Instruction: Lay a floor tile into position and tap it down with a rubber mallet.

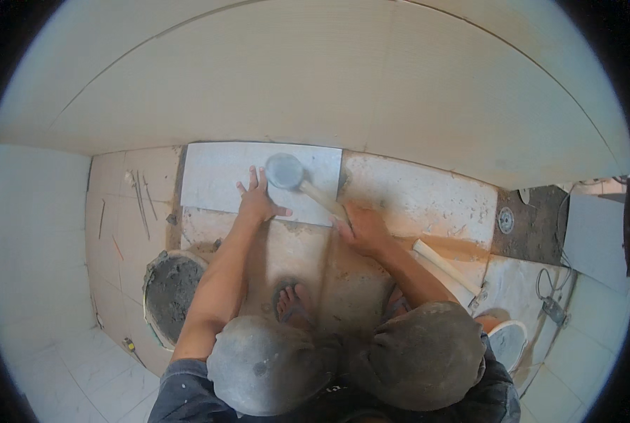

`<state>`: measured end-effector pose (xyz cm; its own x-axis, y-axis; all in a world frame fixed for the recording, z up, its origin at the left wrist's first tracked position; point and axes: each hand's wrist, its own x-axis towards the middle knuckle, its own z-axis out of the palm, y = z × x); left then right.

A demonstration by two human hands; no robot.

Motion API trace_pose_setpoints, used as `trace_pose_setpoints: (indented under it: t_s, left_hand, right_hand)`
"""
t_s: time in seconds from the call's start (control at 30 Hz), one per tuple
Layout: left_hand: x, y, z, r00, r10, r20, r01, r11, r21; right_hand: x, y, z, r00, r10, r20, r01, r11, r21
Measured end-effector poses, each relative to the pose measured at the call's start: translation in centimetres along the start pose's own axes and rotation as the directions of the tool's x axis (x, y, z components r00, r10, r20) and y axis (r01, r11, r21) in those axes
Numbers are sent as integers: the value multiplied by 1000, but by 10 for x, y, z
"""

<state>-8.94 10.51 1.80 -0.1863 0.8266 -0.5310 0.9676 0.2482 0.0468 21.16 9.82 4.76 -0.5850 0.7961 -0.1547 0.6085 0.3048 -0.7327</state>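
Note:
A white rectangular tile (212, 173) lies along the foot of the wall, in front of me. My left hand (258, 203) rests on its near part with the fingers spread. In my right hand (362, 229) is the wooden handle of a mallet (284, 171), gripped near its end. The mallet's round grey head is over the tile, just right of my left fingers; whether it touches the surface I cannot tell. To the right of the white tile is a floor tile (427, 194) spotted with mortar.
A bucket of grey mortar (174, 292) stands left of my left forearm. Thin rods (142, 204) lie on the left floor. On the right are a pale tube (447, 266), a round drain (506, 220), a corded device (554, 310) and a second bucket (509, 344).

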Motion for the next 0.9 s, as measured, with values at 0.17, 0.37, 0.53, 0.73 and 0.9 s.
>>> trace_pose_setpoints:
  t_s: [0.17,0.37,0.53,0.73,0.9]
  left_hand:
    - [6,14,2,999,23,-44,-25,999,-28]
    - [4,8,4,999,27,-33,-27,999,-22]
    - [2,1,7,997,7,-74,-11,998,-57]
    - [4,6,13,993,29,-116,-35,998,-52]
    - [22,-56,0,996,-80,-48,68,973,-220]
  right_hand:
    - [2,34,9,999,46,-26,-49,991,-126]
    - [-1,17,1,998,-23,-67,21,1000,-18]
    - [2,-1,-5,995,73,69,-70,997,-45]
    - [8,15,4,997,68,47,-63,992,-108]
    - [17,-39,-37,999,15,43,-17,998,57]
